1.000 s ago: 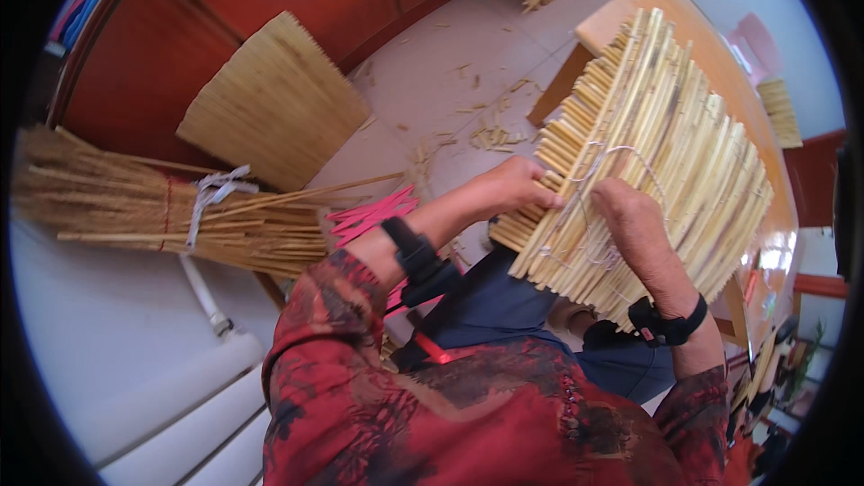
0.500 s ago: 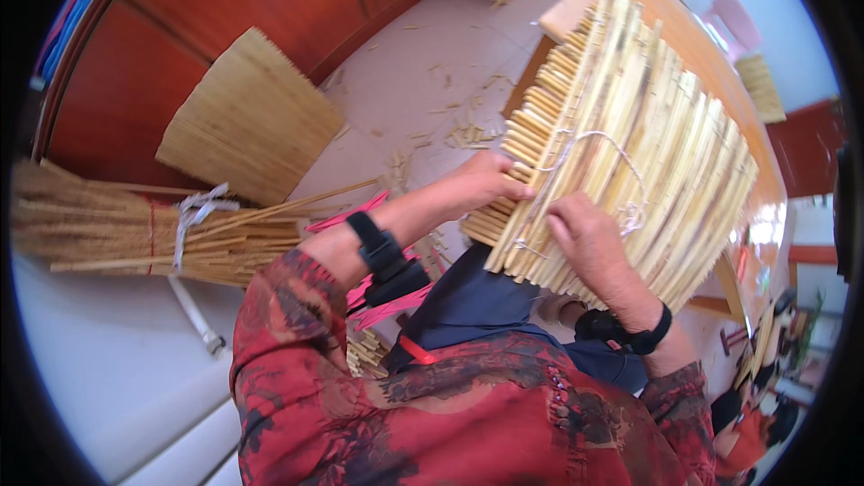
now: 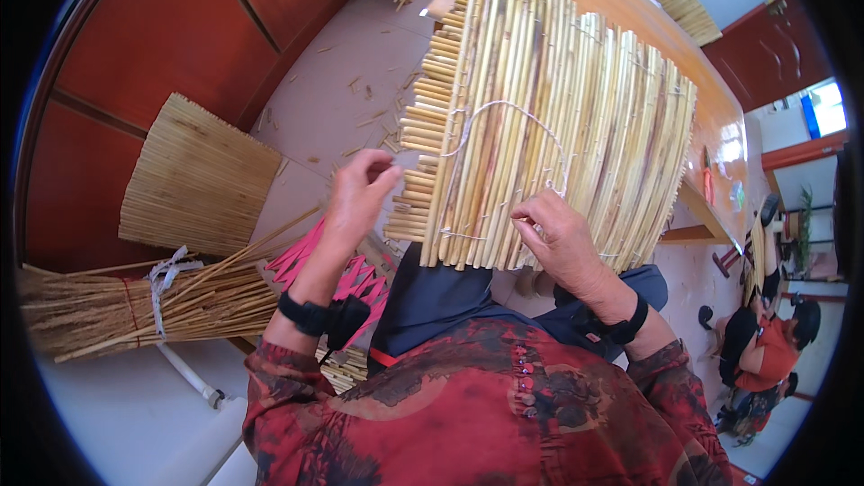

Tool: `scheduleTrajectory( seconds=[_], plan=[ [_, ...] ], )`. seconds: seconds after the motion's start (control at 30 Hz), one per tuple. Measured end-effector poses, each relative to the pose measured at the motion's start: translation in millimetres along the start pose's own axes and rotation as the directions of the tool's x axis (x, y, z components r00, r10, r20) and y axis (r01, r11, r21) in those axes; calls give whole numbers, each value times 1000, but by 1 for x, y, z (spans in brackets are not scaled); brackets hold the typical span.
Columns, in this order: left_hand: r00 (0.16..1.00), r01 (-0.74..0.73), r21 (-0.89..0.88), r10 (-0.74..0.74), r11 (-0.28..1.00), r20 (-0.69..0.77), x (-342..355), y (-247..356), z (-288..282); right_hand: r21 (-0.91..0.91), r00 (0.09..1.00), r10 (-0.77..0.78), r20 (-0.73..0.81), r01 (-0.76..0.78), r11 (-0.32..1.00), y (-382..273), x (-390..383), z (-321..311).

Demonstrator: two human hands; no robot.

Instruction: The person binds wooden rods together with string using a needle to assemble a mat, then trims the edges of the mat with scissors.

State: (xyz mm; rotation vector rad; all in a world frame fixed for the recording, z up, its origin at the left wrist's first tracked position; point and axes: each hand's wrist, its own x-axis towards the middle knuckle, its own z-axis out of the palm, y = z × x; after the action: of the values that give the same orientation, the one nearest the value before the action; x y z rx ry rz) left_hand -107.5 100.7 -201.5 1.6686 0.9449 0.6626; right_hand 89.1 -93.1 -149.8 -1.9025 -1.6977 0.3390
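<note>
Wide head-worn view, facing down

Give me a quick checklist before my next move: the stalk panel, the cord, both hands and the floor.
1. Panel over the table, near edge above the lap: ok.
2. Cord pulled flat and straight: not ok, it arches in a loop across the stalks.
3. Right hand gripping the cord: cannot tell, fingers curled near it.
4. Left hand touching the stalk ends: cannot tell, fingertips close beside them.
5. Floor clear of offcuts: not ok, pieces lie scattered.

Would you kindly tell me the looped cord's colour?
White: the thin looped cord on the yellow stalk mat; head view.
</note>
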Motion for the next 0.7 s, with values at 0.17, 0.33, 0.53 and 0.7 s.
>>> scheduleTrajectory(
  seconds=[0.17,0.33,0.53,0.7],
  plan=[
    [993,40,-247,-11,968,116,-27,39,-1,63,922,-248,297,240,969,-4,-42,8],
    [943,97,-218,-20,971,331,-47,55,10,-77,869,-317,381,371,925,21,-66,56],
    [888,92,-113,-30,989,458,-58,56,26,-151,894,-334,297,390,909,33,-71,89],
    [922,-214,125,157,969,355,-40,79,34,63,876,-318,361,317,946,44,-79,94]
  ],
)
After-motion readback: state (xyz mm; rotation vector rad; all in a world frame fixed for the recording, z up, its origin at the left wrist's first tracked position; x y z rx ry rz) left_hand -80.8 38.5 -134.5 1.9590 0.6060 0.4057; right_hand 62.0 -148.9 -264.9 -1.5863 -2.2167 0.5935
